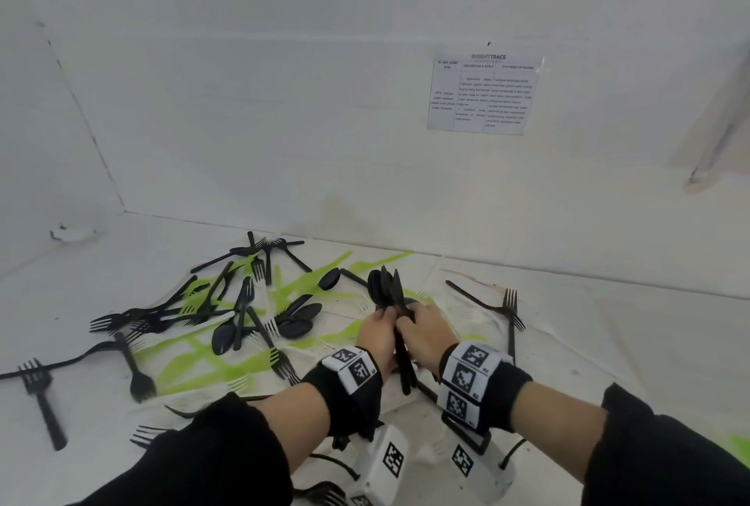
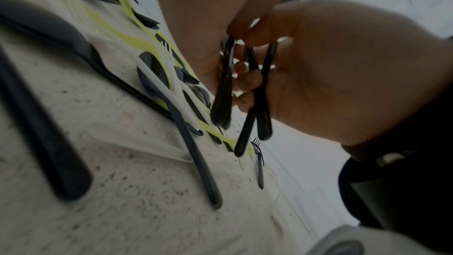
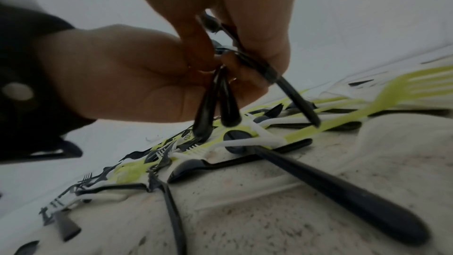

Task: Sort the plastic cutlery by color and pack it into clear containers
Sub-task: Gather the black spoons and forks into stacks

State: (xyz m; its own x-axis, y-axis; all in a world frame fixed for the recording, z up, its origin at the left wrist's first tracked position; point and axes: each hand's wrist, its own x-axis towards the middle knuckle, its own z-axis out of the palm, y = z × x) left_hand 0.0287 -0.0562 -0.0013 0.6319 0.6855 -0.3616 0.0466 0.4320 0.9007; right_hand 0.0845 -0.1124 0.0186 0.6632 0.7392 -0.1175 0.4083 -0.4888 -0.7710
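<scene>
Between your left hand point(image 1: 379, 333) and right hand point(image 1: 426, 329), both grips curl round the black cutlery bundle point(image 1: 389, 294); light, stiff, slippery, so clamp mid-handle.

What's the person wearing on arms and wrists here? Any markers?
Both arms have black sleeves pushed up the forearm. Each wrist carries a black band with white square tags printed with black-and-white codes: left band, right band. White camera housings with similar codes hang beneath the wrists. Left hand and right hand are gloveless.
</scene>
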